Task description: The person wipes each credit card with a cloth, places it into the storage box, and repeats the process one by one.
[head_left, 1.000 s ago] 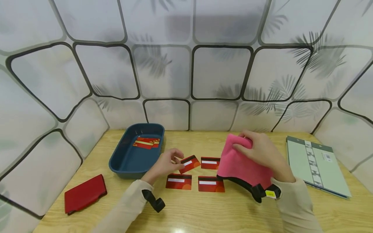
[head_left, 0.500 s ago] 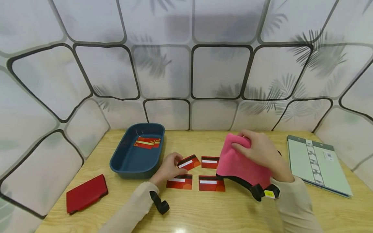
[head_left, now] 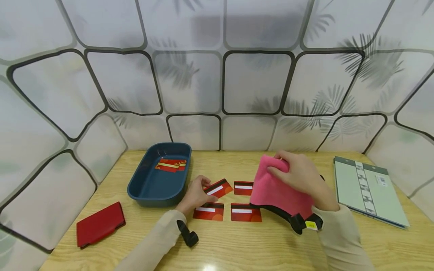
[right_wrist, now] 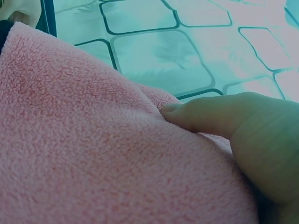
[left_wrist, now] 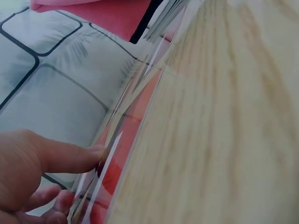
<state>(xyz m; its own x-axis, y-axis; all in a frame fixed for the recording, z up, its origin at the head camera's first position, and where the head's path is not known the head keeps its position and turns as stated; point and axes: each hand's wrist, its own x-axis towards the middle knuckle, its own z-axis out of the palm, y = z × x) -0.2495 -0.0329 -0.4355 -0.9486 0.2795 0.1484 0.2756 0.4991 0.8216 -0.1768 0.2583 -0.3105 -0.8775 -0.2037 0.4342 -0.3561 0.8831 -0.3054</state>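
Note:
My left hand (head_left: 194,195) is at the tilted red card (head_left: 219,189), its thumb and fingers pinching the card's left end at the table. Thumb contact also shows in the left wrist view, where the card (left_wrist: 112,172) is seen nearly edge-on. Three more red cards with dark stripes and white strips lie flat: one upper right (head_left: 243,188), one lower left (head_left: 208,212), one lower right (head_left: 246,213). My right hand (head_left: 301,177) grips a pink fleecy cloth (head_left: 278,192) with a black edging, which hangs down beside the right-hand cards and covers part of the upper right one.
At the left, a dark blue tray (head_left: 133,184) holds red-and-gold cards or envelopes (head_left: 168,165). A red wallet-like case (head_left: 100,224) lies at the near left. On the right is a pale green folder (head_left: 376,192). Patterned curtains (head_left: 193,84) stand behind the wooden table (head_left: 223,244).
My left hand has moved slightly right and taken hold of the tilted card, now covering part of the lower left one. The pink cloth has shifted slightly left.

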